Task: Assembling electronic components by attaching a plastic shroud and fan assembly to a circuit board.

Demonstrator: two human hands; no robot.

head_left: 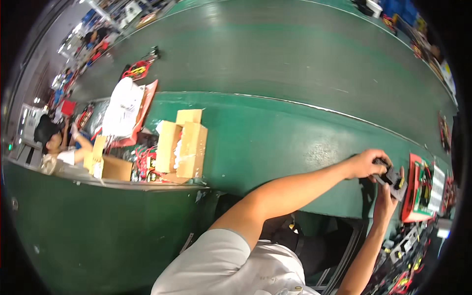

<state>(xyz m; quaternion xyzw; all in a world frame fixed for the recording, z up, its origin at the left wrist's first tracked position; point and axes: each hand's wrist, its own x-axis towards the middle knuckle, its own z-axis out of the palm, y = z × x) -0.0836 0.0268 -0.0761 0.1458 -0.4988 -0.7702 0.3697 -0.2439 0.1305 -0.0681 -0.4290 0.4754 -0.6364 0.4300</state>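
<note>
"What was the left hand (368, 164) doing?"

"Its fingers gripped the upper left end of a dark grey part (392, 180)."

"And the right hand (385, 204)?"

"It gripped the same part from the near side, thumb against the lower edge. Whether the palm touched, I couldn't tell."

"So the part sat where?"

"Between the two hands, held above the right end of the green bench (255, 132)."

"Anything beside it?"

"Just right of the hands lay a red tray (418, 216), with a pale ridged piece (436, 189) in it."

"Further out?"

"An open cardboard box (196, 152) stood well apart on the left, and past the bench stretched a wide grey-green surface (275, 54)."
</note>
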